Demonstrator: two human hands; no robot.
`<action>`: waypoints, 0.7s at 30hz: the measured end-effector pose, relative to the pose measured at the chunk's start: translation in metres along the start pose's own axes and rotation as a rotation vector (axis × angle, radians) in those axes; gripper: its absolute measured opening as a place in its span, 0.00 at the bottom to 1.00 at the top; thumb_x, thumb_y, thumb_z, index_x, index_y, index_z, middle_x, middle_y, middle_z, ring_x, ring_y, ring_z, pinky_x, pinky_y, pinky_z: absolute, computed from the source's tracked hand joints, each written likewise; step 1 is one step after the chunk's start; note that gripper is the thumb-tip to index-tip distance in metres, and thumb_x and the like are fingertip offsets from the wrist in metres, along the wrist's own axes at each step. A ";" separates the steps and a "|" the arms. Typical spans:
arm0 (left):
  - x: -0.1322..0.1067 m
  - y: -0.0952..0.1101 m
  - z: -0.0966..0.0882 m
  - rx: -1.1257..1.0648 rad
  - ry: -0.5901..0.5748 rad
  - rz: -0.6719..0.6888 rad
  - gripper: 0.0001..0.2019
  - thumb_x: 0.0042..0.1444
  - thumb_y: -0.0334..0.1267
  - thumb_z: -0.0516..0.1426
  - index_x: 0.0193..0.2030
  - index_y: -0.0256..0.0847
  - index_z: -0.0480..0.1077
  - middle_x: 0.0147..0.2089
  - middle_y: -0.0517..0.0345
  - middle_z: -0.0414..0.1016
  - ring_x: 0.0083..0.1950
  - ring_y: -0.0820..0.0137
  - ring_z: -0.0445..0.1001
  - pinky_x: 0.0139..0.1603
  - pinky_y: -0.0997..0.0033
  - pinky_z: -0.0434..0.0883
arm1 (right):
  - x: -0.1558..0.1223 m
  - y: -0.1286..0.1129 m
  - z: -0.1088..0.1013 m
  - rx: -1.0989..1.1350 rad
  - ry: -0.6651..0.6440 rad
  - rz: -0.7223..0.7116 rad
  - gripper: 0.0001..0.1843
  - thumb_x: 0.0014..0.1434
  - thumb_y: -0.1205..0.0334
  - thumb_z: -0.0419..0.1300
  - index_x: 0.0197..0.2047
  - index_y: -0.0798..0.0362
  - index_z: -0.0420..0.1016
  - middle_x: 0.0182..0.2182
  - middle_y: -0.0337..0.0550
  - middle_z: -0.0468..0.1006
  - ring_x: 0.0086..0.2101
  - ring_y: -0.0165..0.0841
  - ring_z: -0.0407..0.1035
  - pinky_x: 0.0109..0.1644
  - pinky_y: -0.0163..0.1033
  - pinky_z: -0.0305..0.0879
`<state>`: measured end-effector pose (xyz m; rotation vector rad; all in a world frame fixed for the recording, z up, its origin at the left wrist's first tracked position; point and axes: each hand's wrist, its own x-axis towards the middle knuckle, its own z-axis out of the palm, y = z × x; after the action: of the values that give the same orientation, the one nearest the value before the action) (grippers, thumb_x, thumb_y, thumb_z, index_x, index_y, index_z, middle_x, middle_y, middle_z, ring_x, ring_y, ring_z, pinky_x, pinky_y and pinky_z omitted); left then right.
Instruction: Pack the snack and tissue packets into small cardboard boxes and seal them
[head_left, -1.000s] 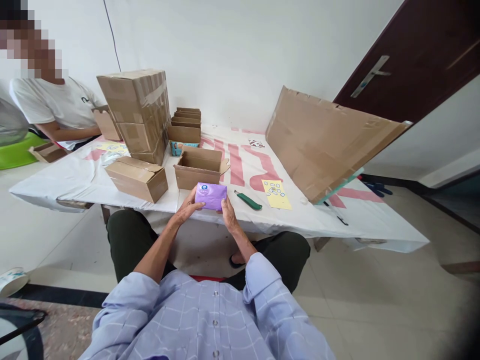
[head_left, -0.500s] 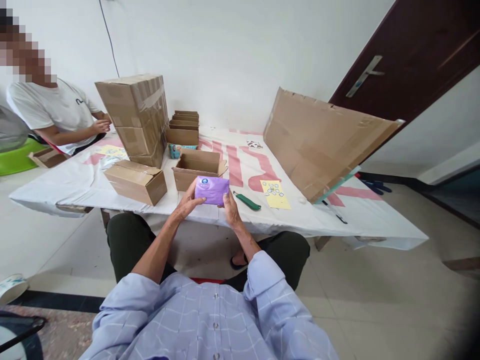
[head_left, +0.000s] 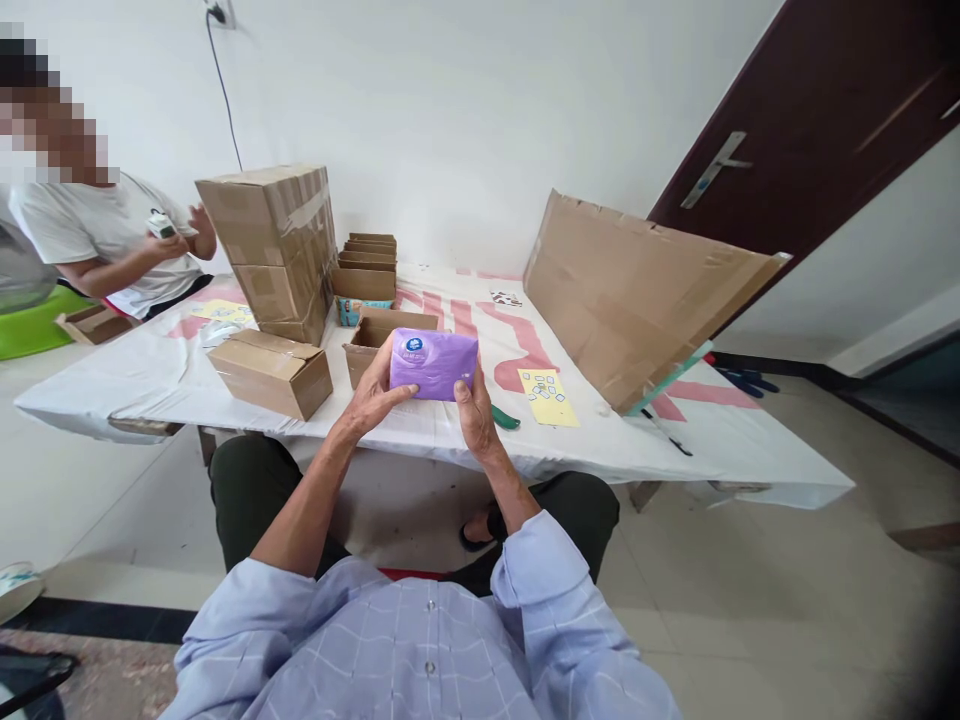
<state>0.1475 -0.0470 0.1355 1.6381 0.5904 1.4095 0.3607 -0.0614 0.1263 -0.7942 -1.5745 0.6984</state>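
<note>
A purple soft pack (head_left: 435, 362) with a blue round logo, which looks like a pack of tissues, is held up over the table's front edge. My left hand (head_left: 375, 392) grips its left end, thumb across the front. At the right end, my right hand (head_left: 474, 405) closes on it with the thumb in front. Just behind the pack stands an open cardboard box (head_left: 367, 340), partly hidden by it. A green-handled cutter (head_left: 506, 418) lies right of my right hand, mostly covered by it. To the left sits a closed small carton (head_left: 270, 370).
Stacked taped cartons (head_left: 277, 240) rise at the back left, beside several open boxes (head_left: 367, 262) and a blue packet (head_left: 352, 310). A large cardboard sheet (head_left: 637, 290) leans at right, near a yellow paper (head_left: 550, 397). A co-worker (head_left: 142, 235) sits at far left holding a small object.
Both hands have raised the purple pack slightly and brought it closer, covering more of the open box and the cutter. The co-worker's hands have come up with a small white-and-green object.
</note>
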 end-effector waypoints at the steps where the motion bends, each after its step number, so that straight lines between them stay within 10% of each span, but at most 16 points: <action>1: -0.003 -0.001 0.000 0.009 0.005 -0.004 0.53 0.60 0.50 0.73 0.86 0.44 0.52 0.84 0.41 0.62 0.84 0.42 0.60 0.84 0.43 0.61 | -0.003 0.001 0.000 -0.002 -0.002 0.002 0.49 0.73 0.27 0.55 0.85 0.45 0.54 0.78 0.50 0.67 0.78 0.50 0.57 0.83 0.58 0.56; 8: -0.044 -0.036 -0.013 0.118 0.148 -0.333 0.67 0.44 0.51 0.79 0.85 0.38 0.50 0.78 0.34 0.68 0.73 0.44 0.74 0.72 0.48 0.75 | -0.055 0.046 0.010 0.058 -0.141 0.206 0.54 0.68 0.40 0.66 0.87 0.43 0.46 0.78 0.51 0.66 0.71 0.49 0.68 0.74 0.56 0.71; 12: -0.063 -0.043 -0.030 0.245 0.111 -0.481 0.51 0.36 0.44 0.79 0.69 0.36 0.69 0.58 0.45 0.82 0.55 0.53 0.82 0.56 0.57 0.81 | -0.077 0.077 0.007 0.013 -0.289 0.285 0.56 0.66 0.41 0.69 0.87 0.42 0.46 0.74 0.54 0.70 0.64 0.49 0.74 0.68 0.57 0.75; 15: -0.068 -0.037 -0.042 0.379 0.123 -0.554 0.36 0.35 0.41 0.78 0.54 0.39 0.75 0.44 0.57 0.81 0.45 0.59 0.79 0.46 0.64 0.78 | -0.063 0.095 -0.002 -0.019 -0.349 0.250 0.56 0.65 0.33 0.69 0.86 0.42 0.51 0.75 0.56 0.69 0.66 0.52 0.72 0.68 0.59 0.74; 21: -0.067 -0.019 -0.069 0.478 0.255 -0.523 0.38 0.34 0.46 0.78 0.54 0.41 0.73 0.44 0.59 0.79 0.45 0.61 0.77 0.46 0.66 0.75 | 0.022 0.136 -0.017 -0.138 -0.180 0.311 0.72 0.53 0.23 0.74 0.87 0.44 0.45 0.79 0.65 0.59 0.73 0.61 0.62 0.74 0.71 0.64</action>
<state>0.0688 -0.0700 0.0823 1.4976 1.4783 1.1359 0.3906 0.0363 0.0325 -1.1198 -1.6924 0.9134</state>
